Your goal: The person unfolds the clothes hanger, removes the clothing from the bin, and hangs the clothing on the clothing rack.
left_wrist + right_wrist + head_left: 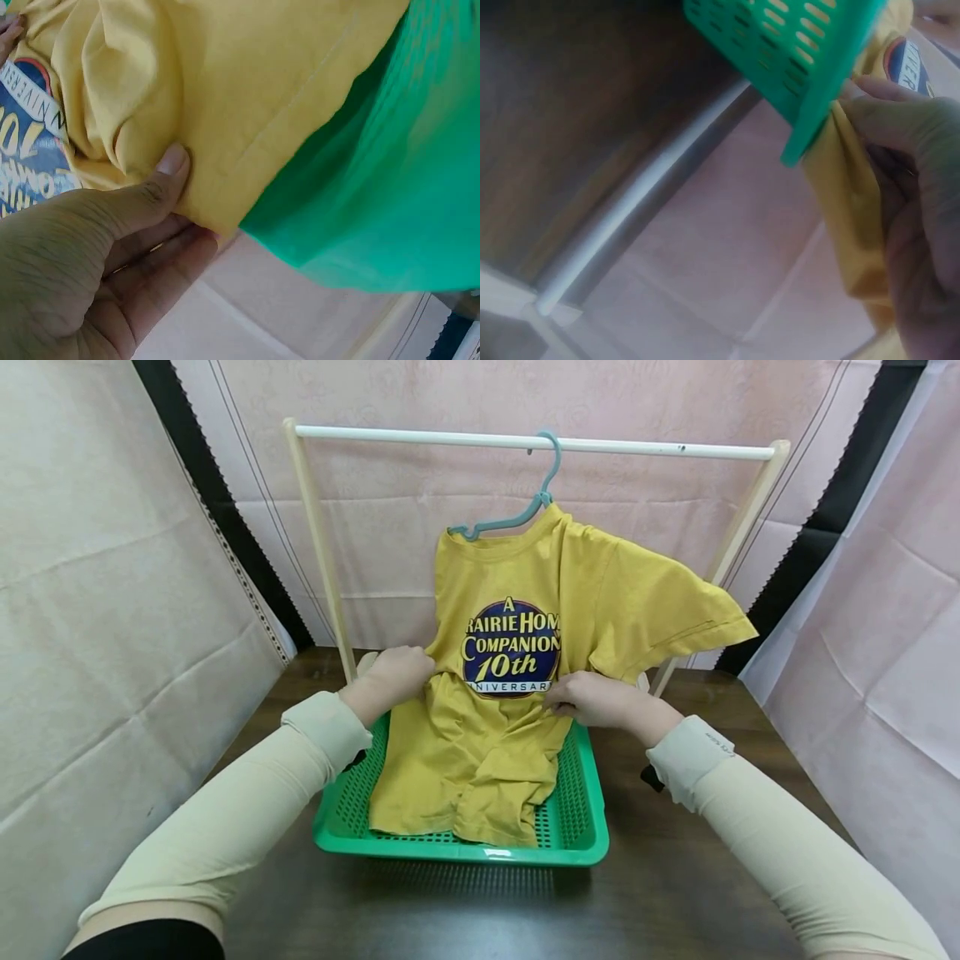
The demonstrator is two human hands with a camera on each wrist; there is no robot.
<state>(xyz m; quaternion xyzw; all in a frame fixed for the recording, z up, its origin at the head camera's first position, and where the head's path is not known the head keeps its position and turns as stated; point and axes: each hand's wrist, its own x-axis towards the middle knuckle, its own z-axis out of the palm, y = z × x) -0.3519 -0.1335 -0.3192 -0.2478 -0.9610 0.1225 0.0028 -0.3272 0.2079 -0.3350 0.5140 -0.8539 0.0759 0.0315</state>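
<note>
A yellow T-shirt point(502, 768) with a round dark-blue print hangs partly from a grey-blue hanger point(517, 518), its lower part gathered over a green basket point(465, 856). One hanger arm shows above the collar; the other is hidden under the shirt's right shoulder. My left hand point(397, 675) pinches the shirt's left edge, thumb on top of the cloth in the left wrist view. On the other side, my right hand point(592, 697) pinches the fabric beside the print, its thumb point(881, 116) close to the basket's rim. The right sleeve spreads outward; the left sleeve cannot be seen.
The hanger hooks over the white rail point(420, 437) of a rack with cream uprights point(318, 535). Beneath lies a dark wooden table point(660, 860). Pale cloth walls point(112, 568) with black strips enclose the back and sides.
</note>
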